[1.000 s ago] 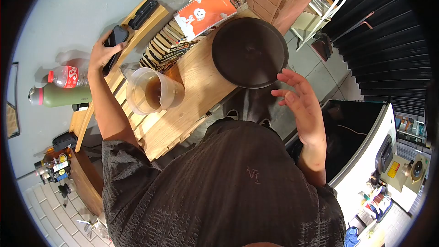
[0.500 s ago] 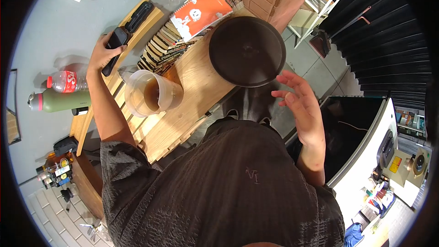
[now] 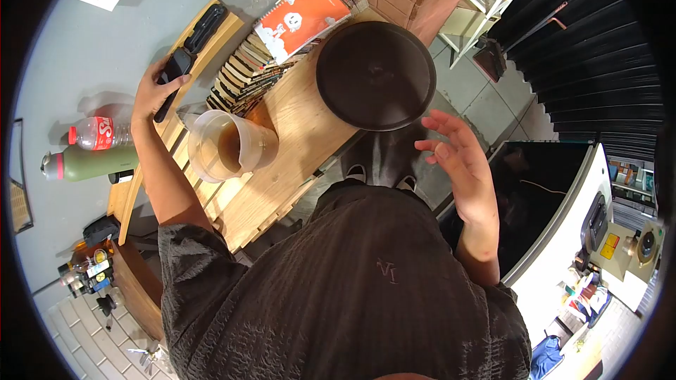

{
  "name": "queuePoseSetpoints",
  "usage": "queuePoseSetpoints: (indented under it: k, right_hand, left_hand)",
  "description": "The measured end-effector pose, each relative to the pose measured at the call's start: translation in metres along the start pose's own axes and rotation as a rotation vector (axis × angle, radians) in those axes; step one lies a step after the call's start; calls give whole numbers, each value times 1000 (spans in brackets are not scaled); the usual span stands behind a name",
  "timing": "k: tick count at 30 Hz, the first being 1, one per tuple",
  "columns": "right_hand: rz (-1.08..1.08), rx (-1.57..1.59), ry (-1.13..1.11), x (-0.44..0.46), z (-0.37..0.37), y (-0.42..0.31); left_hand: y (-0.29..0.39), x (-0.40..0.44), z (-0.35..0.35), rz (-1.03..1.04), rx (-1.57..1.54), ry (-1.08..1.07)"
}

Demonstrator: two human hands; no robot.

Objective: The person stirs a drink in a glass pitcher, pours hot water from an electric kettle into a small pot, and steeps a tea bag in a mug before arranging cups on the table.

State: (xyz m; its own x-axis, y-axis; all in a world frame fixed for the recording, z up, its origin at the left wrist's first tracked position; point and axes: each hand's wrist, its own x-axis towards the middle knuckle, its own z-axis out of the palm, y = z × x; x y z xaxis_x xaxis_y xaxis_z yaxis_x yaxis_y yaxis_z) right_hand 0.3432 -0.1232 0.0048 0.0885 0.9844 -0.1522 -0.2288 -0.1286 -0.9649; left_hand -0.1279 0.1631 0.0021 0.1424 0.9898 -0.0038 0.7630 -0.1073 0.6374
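Note:
My left hand (image 3: 150,91) is closed around a black phone-like device (image 3: 178,65) at the narrow wooden ledge by the wall. Just beyond the device lies a black open case (image 3: 206,28). Below that hand, a translucent plastic pitcher (image 3: 262,146) holds brown liquid on the slatted wooden bench (image 3: 303,116). My right hand (image 3: 461,169) hangs in the air with its fingers apart and nothing in it. Closest to it is a round black tray (image 3: 377,74) lying at the bench's far end; fingertips and tray rim look slightly apart.
A row of books (image 3: 243,74) with an orange spiral notebook (image 3: 303,20) on top lines the bench's back. A red-capped bottle (image 3: 98,132) and a green flask (image 3: 91,162) are at the left. On the right stands a white-sided cabinet (image 3: 563,239) with a dark top.
The whole view has shifted slightly. My left hand keeps its grip on the black device, and my right hand stays raised beside the tray.

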Motion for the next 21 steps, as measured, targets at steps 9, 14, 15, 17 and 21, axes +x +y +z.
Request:
queuePoseSetpoints:
  k: [9,14,15,17,21]
  right_hand:
    - [43,4,18,-6,-11,-6]
    - [23,-32,26,-11,-23,-7]
    - [19,-31,29,-11,-26,-8]
    - [22,-27,36,-13,-31,-7]
    - [2,-112,71,-14,-33,-6]
  left_hand:
    - [3,1,2,29,53,10]
    - [-9,4,-1,-37,60,-61]
    - [-8,4,-2,-32,60,-61]
    - [-7,3,-3,-176,31,-125]
    - [-2,-3,-1,-220,140,-106]
